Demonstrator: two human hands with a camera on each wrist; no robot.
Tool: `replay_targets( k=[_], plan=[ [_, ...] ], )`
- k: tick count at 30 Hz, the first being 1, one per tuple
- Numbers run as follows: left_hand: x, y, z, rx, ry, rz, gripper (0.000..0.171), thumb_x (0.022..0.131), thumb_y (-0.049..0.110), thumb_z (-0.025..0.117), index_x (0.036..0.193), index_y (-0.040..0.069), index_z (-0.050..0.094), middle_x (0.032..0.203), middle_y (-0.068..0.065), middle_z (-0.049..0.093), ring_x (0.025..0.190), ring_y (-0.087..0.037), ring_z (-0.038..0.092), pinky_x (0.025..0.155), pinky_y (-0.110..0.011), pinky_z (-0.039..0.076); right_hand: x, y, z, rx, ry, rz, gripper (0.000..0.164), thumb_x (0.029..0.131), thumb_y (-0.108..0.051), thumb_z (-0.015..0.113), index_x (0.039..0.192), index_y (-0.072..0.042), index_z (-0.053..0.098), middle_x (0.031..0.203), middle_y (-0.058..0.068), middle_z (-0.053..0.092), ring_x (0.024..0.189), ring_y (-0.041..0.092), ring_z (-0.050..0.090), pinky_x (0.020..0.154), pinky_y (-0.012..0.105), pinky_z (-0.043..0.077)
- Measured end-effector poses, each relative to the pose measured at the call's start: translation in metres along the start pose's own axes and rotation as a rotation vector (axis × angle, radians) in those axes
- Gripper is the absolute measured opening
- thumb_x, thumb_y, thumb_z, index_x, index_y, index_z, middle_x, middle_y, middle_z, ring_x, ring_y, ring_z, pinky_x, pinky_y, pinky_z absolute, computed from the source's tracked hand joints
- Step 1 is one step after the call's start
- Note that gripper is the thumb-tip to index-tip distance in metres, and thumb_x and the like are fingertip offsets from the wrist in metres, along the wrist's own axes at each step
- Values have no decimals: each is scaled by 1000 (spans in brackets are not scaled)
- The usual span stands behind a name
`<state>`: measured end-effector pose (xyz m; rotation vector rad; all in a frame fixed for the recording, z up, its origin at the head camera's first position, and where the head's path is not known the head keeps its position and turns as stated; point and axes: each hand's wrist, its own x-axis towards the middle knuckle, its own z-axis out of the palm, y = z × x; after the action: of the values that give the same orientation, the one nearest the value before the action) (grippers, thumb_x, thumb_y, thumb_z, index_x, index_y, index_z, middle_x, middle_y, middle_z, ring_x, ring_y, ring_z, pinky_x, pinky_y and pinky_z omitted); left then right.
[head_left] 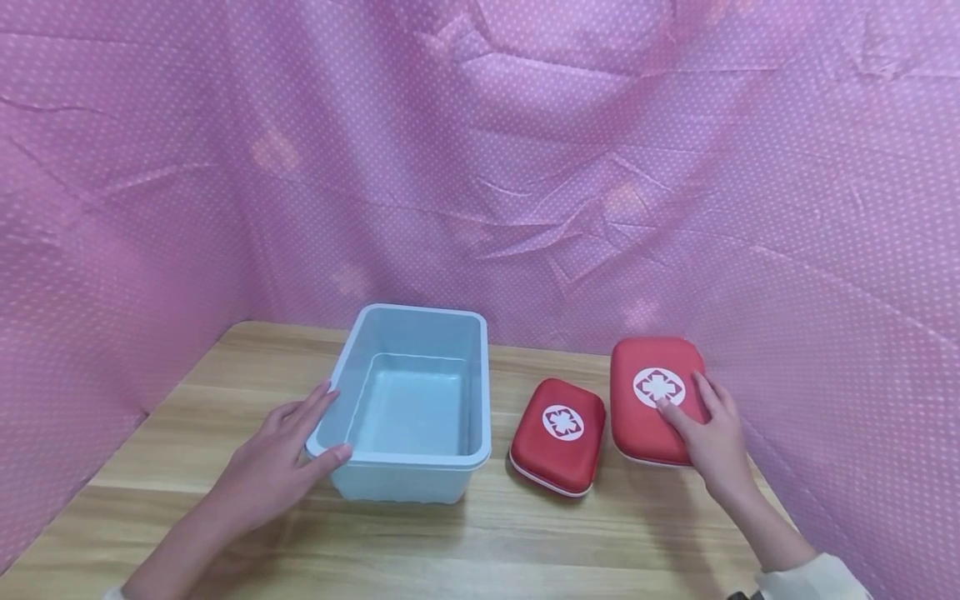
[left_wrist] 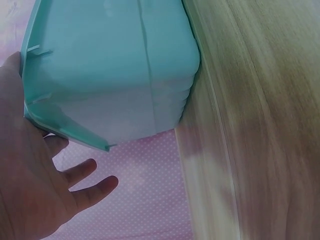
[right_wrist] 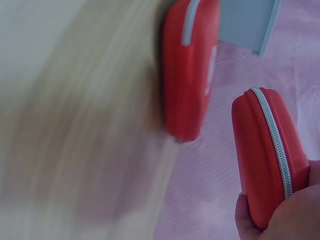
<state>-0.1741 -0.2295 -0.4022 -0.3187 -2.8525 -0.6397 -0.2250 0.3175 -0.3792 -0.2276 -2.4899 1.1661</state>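
My right hand (head_left: pixel 716 437) grips a red first-aid case (head_left: pixel 637 421) by its right side, thumb on top near the white cross emblem. In the right wrist view this case (right_wrist: pixel 262 145), zipper along its edge, is held above the table. A smaller red first-aid case (head_left: pixel 543 454) lies on the table to its left, emblem up. My left hand (head_left: pixel 266 467) touches the near-left corner of a light blue plastic bin (head_left: pixel 412 460), thumb over the near rim. Its fingers are mostly straight in the left wrist view, several of them (left_wrist: pixel 95 192) apart from the bin. The bin's inside is bare.
The wooden table (head_left: pixel 480 550) carries the bin and the smaller case. Pink dotted cloth (head_left: pixel 480 167) hangs behind the table and along both sides, close to the held case on the right.
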Motion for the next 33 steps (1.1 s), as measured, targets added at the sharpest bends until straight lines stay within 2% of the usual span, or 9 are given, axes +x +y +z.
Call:
replay_targets(
  k=[7,16,25,33],
  plan=[
    [0,1,-1,2,-8,-12,82,88,71,43,153,36,9,156,-9,23,134,-43,30,84,-78,33,0,-34,12,107,-36,-9,84,83,-44,71,152,-25,27,157,3,19,138,30,24,107,51,28],
    [-1,2,-3,0,-13,-12,82,88,70,43,154,36,8,156,-11,25,134,-44,31,82,-78,34,-2,-69,38,180,-97,-28,82,83,-46,71,151,-28,29,155,-2,21,131,24,31,97,39,39],
    [-2,4,-3,-22,-9,-25,82,87,71,44,153,38,8,155,-12,25,133,-43,31,81,-78,34,-6,-101,64,303,-122,-76,79,81,-42,74,148,-31,35,152,-7,25,130,21,34,100,41,42],
    [-3,7,-3,-11,-5,-22,82,87,70,45,153,36,9,155,-11,26,134,-43,30,81,-78,34,-17,-134,86,341,-179,-78,76,81,-46,73,146,-35,37,150,-11,27,127,20,38,96,41,46]
  ],
)
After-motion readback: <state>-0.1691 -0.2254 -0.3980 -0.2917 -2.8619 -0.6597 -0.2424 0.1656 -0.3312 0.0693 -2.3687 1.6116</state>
